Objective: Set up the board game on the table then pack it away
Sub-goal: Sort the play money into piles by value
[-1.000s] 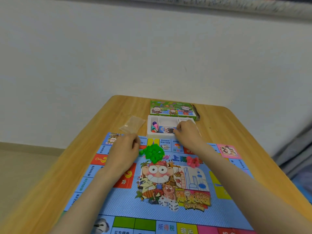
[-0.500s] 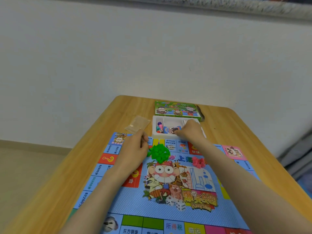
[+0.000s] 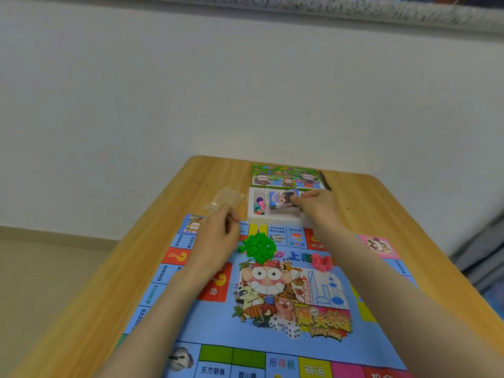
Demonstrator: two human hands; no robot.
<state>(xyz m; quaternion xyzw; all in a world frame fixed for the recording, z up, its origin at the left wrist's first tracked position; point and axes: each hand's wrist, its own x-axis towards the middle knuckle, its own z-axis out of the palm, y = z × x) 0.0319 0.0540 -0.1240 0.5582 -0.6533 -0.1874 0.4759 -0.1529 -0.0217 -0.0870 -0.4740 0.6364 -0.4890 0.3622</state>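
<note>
One view, head camera. Since a second ago the right hand (image 3: 317, 205) has gone from lying flat over the tray (image 3: 252, 218) to pinching the deck (image 3: 282, 200). The deck now shows its picture face and sits tilted in the middle compartment, one end raised. The left hand (image 3: 215, 238) has stayed at the far-left corner of the board (image 3: 272, 298), with thumb and forefinger drawn together. Whether it holds anything cannot be told.

Judged from this, the step in hand is taking the cards out of the tray, so the set-up half of the task is under way and the packing half is not yet begun.

- **Board:** spread flat on the table (image 3: 109, 296), with a blue centre carrying cartoon figures and a border of coloured squares. Its far edge lies just beside the tray.
- **Loose pieces on the board:** a heap of green houses (image 3: 259, 246) near the far edge, a smaller cluster of red pieces (image 3: 321, 261) to its right, and two dice (image 3: 286, 327) near the middle.
- **Tray:** white, with coloured pawns (image 3: 259, 205) in its left compartment. The right compartment is hidden by the right hand.
- **Behind and beside the tray:** the green lid (image 3: 286, 177) lies behind it, touching or nearly so. A clear bag (image 3: 226, 200) lies on the table to the tray's left.
</note>
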